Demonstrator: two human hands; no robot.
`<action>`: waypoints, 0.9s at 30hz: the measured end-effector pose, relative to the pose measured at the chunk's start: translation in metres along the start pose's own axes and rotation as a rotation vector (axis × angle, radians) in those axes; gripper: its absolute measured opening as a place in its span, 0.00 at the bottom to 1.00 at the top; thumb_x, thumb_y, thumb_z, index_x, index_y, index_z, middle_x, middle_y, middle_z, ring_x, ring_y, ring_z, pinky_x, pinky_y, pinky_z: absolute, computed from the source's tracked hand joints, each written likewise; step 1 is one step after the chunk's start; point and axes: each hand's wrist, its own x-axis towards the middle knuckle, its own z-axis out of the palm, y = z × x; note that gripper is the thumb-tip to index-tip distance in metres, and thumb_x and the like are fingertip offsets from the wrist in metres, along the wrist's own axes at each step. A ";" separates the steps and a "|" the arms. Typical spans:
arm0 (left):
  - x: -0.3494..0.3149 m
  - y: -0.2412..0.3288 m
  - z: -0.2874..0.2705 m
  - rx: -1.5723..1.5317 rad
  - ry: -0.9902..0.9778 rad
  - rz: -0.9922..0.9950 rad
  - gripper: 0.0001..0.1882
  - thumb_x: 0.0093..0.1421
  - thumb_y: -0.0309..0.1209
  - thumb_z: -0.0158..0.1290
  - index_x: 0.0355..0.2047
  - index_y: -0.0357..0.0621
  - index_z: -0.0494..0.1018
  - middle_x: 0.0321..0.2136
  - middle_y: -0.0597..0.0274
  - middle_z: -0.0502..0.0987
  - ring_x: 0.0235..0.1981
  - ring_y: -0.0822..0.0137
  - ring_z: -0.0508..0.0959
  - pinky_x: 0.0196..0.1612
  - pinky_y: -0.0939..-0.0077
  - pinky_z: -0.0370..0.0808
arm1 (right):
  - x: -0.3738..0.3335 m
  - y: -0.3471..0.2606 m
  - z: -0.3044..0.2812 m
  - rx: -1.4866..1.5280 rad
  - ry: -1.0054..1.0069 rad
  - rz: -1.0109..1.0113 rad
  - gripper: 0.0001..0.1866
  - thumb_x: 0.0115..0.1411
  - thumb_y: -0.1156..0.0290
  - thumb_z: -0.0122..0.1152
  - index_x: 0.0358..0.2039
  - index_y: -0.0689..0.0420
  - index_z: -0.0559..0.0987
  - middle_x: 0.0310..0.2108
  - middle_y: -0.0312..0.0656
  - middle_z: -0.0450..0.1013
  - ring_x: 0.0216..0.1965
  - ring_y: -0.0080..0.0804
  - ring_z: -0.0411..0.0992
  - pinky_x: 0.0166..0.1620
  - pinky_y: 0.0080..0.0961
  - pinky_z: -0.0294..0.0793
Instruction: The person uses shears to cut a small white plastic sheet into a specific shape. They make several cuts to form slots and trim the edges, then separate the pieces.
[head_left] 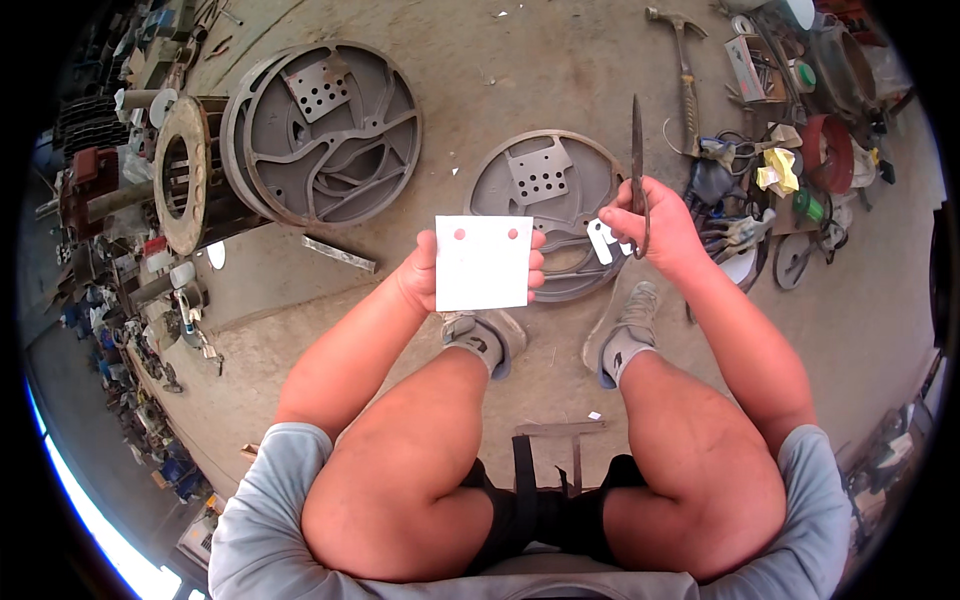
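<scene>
My left hand (424, 272) grips a square white card (483, 270), its thumb at the left edge and fingertips showing past the right edge. Two small round holes near the card's top let skin colour through. In my right hand (668, 228) is a pair of dark scissors (637, 150), blades pointing away from me, with a handle loop below the fingers. The same hand pinches a small white cut piece (601, 242) with a hole in it. Beyond both hands lies a round cast-metal wheel (488, 185) carrying a perforated metal plate (541, 173).
Larger metal wheels (262, 150) stand at the far left, with another perforated plate (318, 87). Beside them lies a flat metal bar (338, 254). A hammer (688, 85), worn gloves (738, 234), crumpled yellow paper (777, 170) and a red ring (828, 152) clutter the right.
</scene>
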 end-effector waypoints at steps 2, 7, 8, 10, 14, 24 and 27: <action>-0.001 0.000 0.002 -0.010 -0.008 -0.008 0.83 0.31 0.73 0.78 0.77 0.34 0.54 0.67 0.44 0.73 0.68 0.44 0.74 0.74 0.42 0.68 | 0.001 0.001 0.004 0.010 0.009 -0.006 0.16 0.61 0.68 0.80 0.36 0.54 0.76 0.29 0.32 0.77 0.28 0.18 0.73 0.31 0.21 0.72; 0.016 0.002 0.017 -0.040 -0.009 0.107 0.65 0.52 0.65 0.72 0.78 0.41 0.55 0.67 0.42 0.71 0.69 0.40 0.73 0.73 0.39 0.68 | -0.009 -0.020 0.030 0.152 0.152 -0.194 0.13 0.72 0.61 0.68 0.41 0.56 0.76 0.33 0.35 0.79 0.33 0.21 0.75 0.39 0.25 0.75; 0.022 0.002 0.024 -0.048 0.036 0.123 0.60 0.56 0.63 0.69 0.78 0.42 0.56 0.67 0.42 0.71 0.69 0.39 0.73 0.72 0.39 0.69 | -0.012 -0.028 0.043 0.218 0.207 -0.272 0.14 0.74 0.59 0.65 0.42 0.56 0.76 0.34 0.35 0.79 0.34 0.22 0.75 0.40 0.26 0.76; 0.039 -0.007 0.037 -0.037 0.149 0.173 0.54 0.61 0.63 0.62 0.77 0.44 0.56 0.66 0.41 0.73 0.67 0.38 0.74 0.72 0.38 0.69 | -0.019 -0.047 0.077 -0.041 0.118 -0.673 0.20 0.80 0.51 0.52 0.45 0.58 0.75 0.39 0.36 0.77 0.40 0.26 0.75 0.49 0.30 0.76; 0.073 -0.017 0.087 -0.155 0.023 0.138 0.46 0.70 0.66 0.47 0.74 0.43 0.60 0.64 0.39 0.74 0.65 0.35 0.75 0.69 0.40 0.73 | -0.028 -0.061 0.146 0.244 -0.002 -0.780 0.34 0.73 0.34 0.50 0.45 0.60 0.72 0.41 0.41 0.72 0.41 0.32 0.70 0.54 0.31 0.71; 0.072 -0.024 0.111 -0.207 0.130 0.292 0.37 0.77 0.62 0.38 0.75 0.52 0.59 0.72 0.56 0.66 0.71 0.44 0.69 0.73 0.47 0.70 | -0.001 -0.036 0.163 0.758 -0.058 -0.821 0.38 0.71 0.31 0.55 0.48 0.61 0.71 0.41 0.43 0.73 0.41 0.33 0.71 0.47 0.31 0.74; 0.072 -0.027 0.113 -0.185 0.186 0.280 0.32 0.81 0.57 0.33 0.75 0.52 0.59 0.72 0.60 0.66 0.72 0.53 0.69 0.75 0.50 0.67 | 0.004 -0.037 0.125 0.537 -0.119 -0.782 0.38 0.71 0.28 0.51 0.51 0.55 0.71 0.46 0.43 0.74 0.47 0.36 0.73 0.49 0.36 0.74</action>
